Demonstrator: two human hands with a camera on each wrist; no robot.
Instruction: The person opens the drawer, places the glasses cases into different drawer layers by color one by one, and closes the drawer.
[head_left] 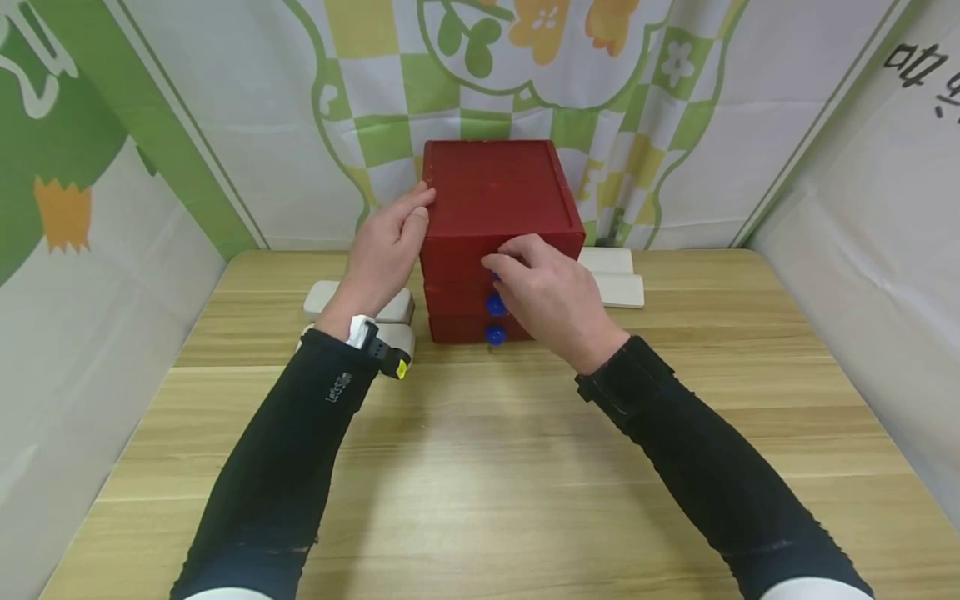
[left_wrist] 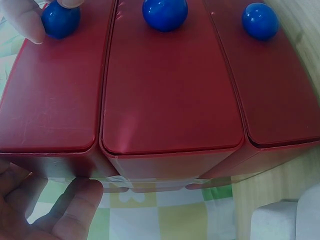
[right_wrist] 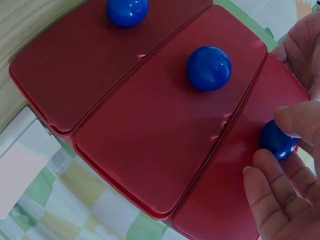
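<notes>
The right hand [head_left: 551, 296] pinches the top blue knob [right_wrist: 276, 140], nearly hidden from the head view, while the left hand [head_left: 384, 252], fingers extended, rests against the red drawer box [head_left: 495, 187] on the table [head_left: 480, 467], its wrist partly covering white blocks [head_left: 397, 308]!

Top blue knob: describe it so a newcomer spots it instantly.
On the wooden table stands a red three-drawer box. Blue knobs run down its front, one per drawer. The top blue knob is the only one pinched by the right hand.
</notes>
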